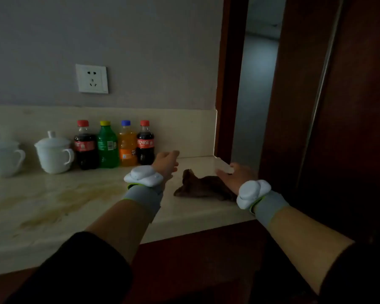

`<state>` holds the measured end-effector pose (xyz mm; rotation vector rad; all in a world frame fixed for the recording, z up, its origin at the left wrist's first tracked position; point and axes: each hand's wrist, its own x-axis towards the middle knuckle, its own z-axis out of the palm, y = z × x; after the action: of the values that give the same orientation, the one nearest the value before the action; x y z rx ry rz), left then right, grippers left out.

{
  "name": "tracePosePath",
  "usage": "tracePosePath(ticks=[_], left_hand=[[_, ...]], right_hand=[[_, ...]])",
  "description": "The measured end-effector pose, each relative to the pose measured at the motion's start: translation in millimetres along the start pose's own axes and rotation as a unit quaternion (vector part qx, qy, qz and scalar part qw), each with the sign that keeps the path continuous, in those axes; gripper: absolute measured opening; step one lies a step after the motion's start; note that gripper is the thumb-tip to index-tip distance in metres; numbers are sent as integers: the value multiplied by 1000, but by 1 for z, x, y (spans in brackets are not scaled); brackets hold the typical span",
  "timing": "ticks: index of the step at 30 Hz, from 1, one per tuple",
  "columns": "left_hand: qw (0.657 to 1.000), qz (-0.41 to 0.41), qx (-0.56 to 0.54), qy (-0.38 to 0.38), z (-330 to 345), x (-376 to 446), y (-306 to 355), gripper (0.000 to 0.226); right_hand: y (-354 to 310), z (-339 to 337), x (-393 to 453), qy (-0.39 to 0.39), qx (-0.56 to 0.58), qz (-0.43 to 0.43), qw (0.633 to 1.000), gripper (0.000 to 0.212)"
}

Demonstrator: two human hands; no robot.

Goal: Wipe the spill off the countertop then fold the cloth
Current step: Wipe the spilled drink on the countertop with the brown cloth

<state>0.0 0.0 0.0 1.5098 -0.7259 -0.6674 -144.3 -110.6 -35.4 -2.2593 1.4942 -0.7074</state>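
A crumpled dark brown cloth (203,186) lies on the pale stone countertop (180,212) near its right end. My right hand (235,174) hovers with fingers spread just right of and above the cloth, its palm over the cloth's right edge. My left hand (166,161) is held open above the counter just left of the cloth, not touching it. A yellowish-brown spill (59,205) spreads over the counter's left half, in streaks running toward the front edge. Both wrists carry white devices on grey bands.
Four soft-drink bottles (114,145) stand in a row against the backsplash, close behind my left hand. Two white lidded cups (53,153) stand left of them. A wall socket (92,78) sits above. A dark wooden door frame (226,84) borders the counter's right end.
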Motion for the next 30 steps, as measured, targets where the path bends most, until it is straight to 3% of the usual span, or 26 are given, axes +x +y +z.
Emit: tracePosePath(ticks=[4,9,12,15,24,28,30], left_hand=[[1000,-9,0,0,-3,11,-5,47],[999,-2,9,34,-25,18,-7,46],[998,-19,1,53,-41,17,-10,47],[996,-37,-15,82,-58,12,-14,48],[991,-2,-8,137,-93,-4,-11,41],[990,22,8,140,-113,-12,-5,18],[990,36,9,138,-121,-14,-5,26]], right_hand=[[-9,23,-2,-90,-39,32,995,90],[-36,42,5,-123,-76,10,989,99],[-51,57,2,-154,-151,-39,976,94],[-64,59,3,-197,-122,-63,971,77],[-89,65,-1,-111,-27,-185,976,39],[-102,50,-8,12,-85,-225,971,24],[-106,51,-19,-22,-97,-227,969,25]])
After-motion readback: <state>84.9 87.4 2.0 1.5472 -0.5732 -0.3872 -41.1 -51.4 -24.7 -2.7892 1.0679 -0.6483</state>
